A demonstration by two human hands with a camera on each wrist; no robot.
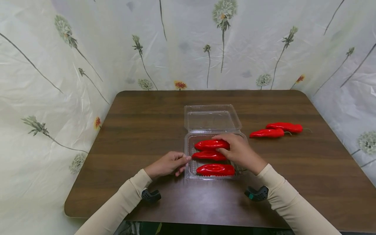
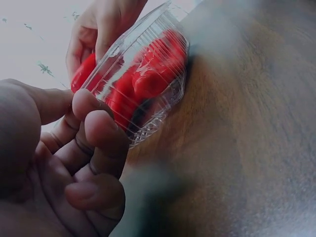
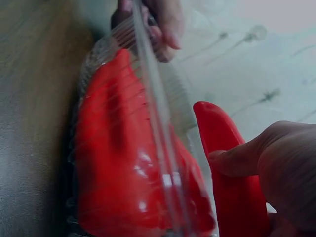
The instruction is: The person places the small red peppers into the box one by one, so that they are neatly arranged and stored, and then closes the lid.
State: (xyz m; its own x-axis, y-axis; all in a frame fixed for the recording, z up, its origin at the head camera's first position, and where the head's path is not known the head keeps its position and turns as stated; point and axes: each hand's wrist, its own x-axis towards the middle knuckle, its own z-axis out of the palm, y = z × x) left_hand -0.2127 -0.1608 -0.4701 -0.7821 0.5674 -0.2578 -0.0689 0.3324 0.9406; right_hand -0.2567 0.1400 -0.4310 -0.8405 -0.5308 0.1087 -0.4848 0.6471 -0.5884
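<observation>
A clear plastic clamshell container [image 1: 188, 174] lies on the table with its lid folded back. My right hand [image 1: 239, 151] grips a red chili pepper [image 1: 208, 144] between thumb and fingers. In the right wrist view this held pepper [image 3: 229, 182] is over the container's rim, apart from those inside. Two more chili peppers lie in the tray, a middle one [image 1: 207, 155] and a near one [image 1: 215, 169]. At the tray's left side, my left hand [image 1: 170, 163] pinches the rim with thumb and index finger; its other fingers are loosely curled in the left wrist view.
Two more red chili peppers, a nearer one [image 1: 266, 133] and a farther one [image 1: 283, 126], lie on the brown wooden table [image 1: 141, 124] right of the container. The open lid [image 1: 212, 118] extends toward the back. Behind the table hangs a flower-patterned sheet [image 1: 182, 49].
</observation>
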